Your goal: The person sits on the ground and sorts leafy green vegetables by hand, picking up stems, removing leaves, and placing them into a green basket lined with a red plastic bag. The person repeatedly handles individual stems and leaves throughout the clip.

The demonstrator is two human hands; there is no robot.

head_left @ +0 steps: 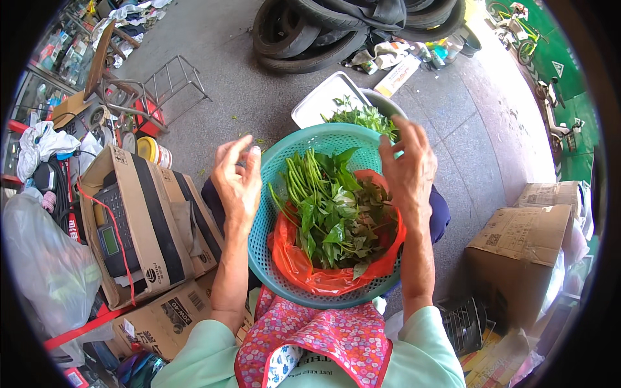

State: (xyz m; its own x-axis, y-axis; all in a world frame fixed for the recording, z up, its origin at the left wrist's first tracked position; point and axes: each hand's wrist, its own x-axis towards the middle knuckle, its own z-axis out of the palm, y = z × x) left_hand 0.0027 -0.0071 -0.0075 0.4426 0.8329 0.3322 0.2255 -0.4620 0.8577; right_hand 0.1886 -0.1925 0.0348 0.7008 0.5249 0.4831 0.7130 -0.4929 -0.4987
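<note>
A teal plastic colander basket (272, 258) rests on my lap. Inside it lies an orange-red plastic bag (297, 265) holding a heap of green leafy stems (326, 213). My left hand (238, 178) hovers at the basket's left rim, fingers apart and holding nothing that I can make out. My right hand (406, 163) is raised over the basket's far right rim, fingers spread, just in front of a second batch of greens (362, 118) in a grey bowl (386, 102). A white rectangular tray (317, 100) lies beside that bowl on the pavement.
Open cardboard boxes (139, 220) with a black device stand to my left, more boxes (517, 252) to my right. Stacked tyres (317, 32) lie ahead. A metal rack (171, 81), a chair, white bags (45, 258) and bicycles (517, 26) surround the paved spot.
</note>
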